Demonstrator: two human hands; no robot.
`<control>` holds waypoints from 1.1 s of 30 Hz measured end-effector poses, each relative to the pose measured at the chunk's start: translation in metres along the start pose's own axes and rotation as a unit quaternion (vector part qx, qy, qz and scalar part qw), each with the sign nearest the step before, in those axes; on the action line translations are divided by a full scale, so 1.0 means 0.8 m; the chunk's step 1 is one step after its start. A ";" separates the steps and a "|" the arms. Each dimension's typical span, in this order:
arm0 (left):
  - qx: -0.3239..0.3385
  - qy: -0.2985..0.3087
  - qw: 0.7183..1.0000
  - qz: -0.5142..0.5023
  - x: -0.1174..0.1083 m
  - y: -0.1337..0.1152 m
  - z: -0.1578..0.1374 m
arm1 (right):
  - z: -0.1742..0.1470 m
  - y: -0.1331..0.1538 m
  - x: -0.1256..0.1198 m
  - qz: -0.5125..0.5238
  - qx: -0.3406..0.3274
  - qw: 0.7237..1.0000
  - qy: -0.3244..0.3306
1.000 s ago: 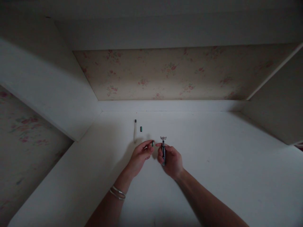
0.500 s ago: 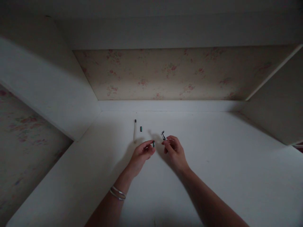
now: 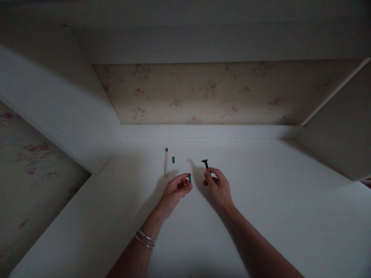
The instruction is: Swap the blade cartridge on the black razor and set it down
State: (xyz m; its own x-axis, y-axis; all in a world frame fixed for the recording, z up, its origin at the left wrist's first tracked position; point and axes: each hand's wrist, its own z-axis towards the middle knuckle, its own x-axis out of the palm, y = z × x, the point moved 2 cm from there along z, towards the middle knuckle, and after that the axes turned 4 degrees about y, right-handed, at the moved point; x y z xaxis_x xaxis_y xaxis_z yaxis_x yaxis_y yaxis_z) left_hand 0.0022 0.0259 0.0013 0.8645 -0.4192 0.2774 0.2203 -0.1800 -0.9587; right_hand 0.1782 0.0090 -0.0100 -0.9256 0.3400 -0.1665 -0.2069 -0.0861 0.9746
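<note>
My left hand [image 3: 176,190] pinches a small dark green and black razor cartridge [image 3: 189,178] on edge between thumb and fingers. To its right, my right hand [image 3: 217,183] grips a dark razor handle [image 3: 206,164], with the forked top end pointing up and away from me. Handle and cartridge are apart. A second razor cartridge [image 3: 173,159] lies on the white surface beyond my left hand. Beside it lies a pale toothbrush [image 3: 166,162] with a dark head. The lower part of the handle is hidden in my right hand.
The white tabletop [image 3: 275,200] runs back to a low white ledge and a floral-papered wall [image 3: 185,92]. White panels [image 3: 63,104] close in on the left and right. An overhang [image 3: 185,42] crosses the top of the view.
My right hand has moved slightly right and turned the razor handle, so its forked end now faces differently. The left hand still holds the cartridge, nearly unmoved. The view has shifted a little.
</note>
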 end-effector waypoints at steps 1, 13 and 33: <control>0.001 0.000 1.000 0.001 0.000 0.000 0.000 | 0.000 -0.001 0.000 0.001 0.006 1.000 -0.002; -0.014 0.020 1.000 0.002 0.001 0.000 0.001 | -0.001 -0.003 0.005 0.007 0.036 0.999 0.012; 0.010 -0.008 0.999 0.036 0.004 0.001 0.002 | 0.008 -0.006 0.006 -0.214 -0.086 0.969 0.087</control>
State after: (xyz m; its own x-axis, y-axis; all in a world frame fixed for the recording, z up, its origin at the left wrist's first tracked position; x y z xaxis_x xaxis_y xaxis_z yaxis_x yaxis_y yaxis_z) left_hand 0.0062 0.0256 0.0014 0.8852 -0.4168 0.2066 0.1657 -0.1324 -0.9772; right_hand 0.1764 0.0167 -0.0146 -0.7795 0.2169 -0.5876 -0.6199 -0.1326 0.7734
